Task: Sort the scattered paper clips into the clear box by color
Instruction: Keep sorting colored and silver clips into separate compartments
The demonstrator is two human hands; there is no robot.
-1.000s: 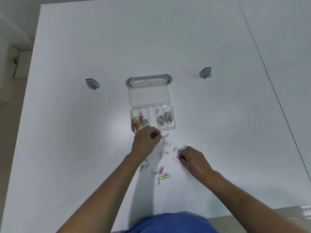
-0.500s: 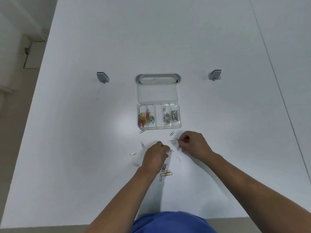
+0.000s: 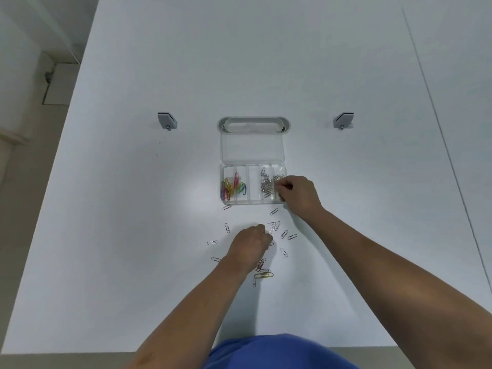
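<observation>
The clear box [image 3: 254,201] lies open on the white table, its lid [image 3: 252,146] folded back. Coloured clips [image 3: 232,187] fill its left compartments and silver clips [image 3: 267,186] its right ones. My right hand [image 3: 299,194] hovers over the box's right end, fingers pinched; what it holds is too small to see. My left hand [image 3: 251,245] rests curled on the scattered silver clips [image 3: 285,234] in front of the box, fingertips pinched on one. A yellow clip [image 3: 263,275] and a red clip [image 3: 259,265] lie beside my left wrist.
A grey oval cable port [image 3: 253,123] sits just behind the box lid. Two small grey brackets [image 3: 167,120] [image 3: 343,120] stand left and right of it. The table's left edge [image 3: 48,182] drops to the floor, and a seam [image 3: 442,129] runs along the right.
My right hand moved from the scattered clips up to the box's right compartment. My left hand stayed on the pile, shifting slightly.
</observation>
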